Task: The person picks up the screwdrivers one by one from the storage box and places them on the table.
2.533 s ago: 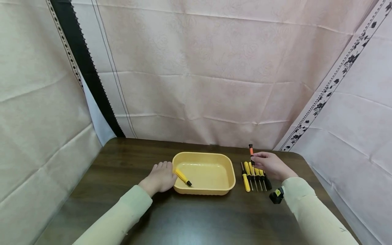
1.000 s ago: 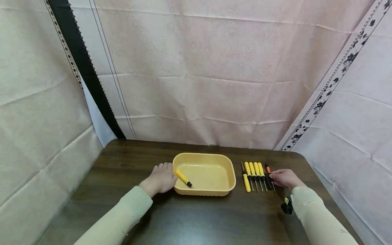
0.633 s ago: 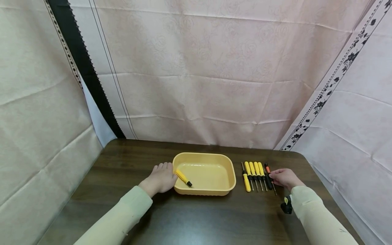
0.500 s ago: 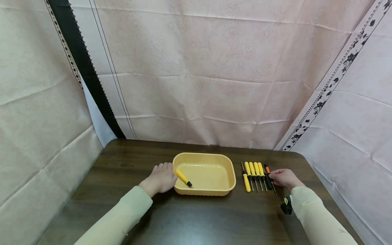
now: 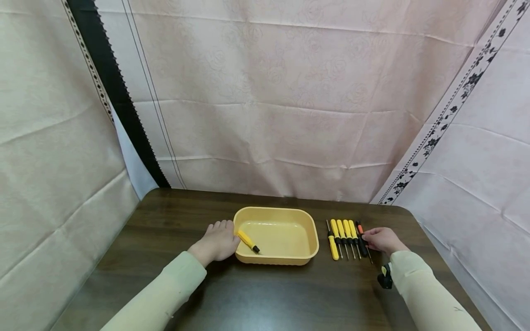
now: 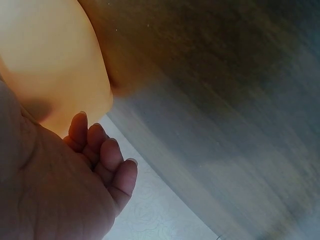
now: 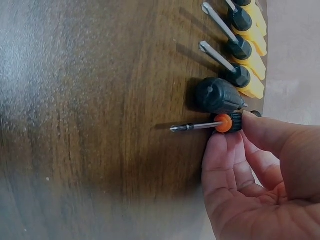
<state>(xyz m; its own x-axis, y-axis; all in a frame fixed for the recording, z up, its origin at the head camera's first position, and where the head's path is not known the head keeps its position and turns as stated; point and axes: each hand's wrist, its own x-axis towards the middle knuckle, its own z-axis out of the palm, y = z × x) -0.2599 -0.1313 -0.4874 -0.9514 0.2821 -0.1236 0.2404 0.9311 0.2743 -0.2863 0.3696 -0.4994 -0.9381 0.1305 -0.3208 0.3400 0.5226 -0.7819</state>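
My right hand (image 5: 383, 240) pinches a small precision screwdriver (image 7: 223, 123) with an orange and black handle between thumb and fingers. It lies close beside a black-handled screwdriver (image 7: 218, 95), at the right end of a row of yellow-and-black screwdrivers (image 5: 346, 232). In the right wrist view the orange one's thin shaft points left, low over the tabletop. My left hand (image 5: 219, 240) rests at the left side of a yellow plastic tray (image 5: 276, 260), its fingers loosely bent and its thumb hidden. Inside the tray a yellow-handled tool (image 5: 247, 239) with a black end leans against the left wall.
The leftmost screwdriver (image 5: 333, 240) points the opposite way to its yellow neighbours. All stand on a dark wooden table (image 5: 265, 294). Pale cloth (image 5: 269, 115) hangs behind and on both sides of it. A small black device (image 5: 385, 276) sits on the right wrist.
My right hand has brought the orange screwdriver from above the row down to its right end. Since then it has shifted slightly left, towards the black one. The left hand stays put.
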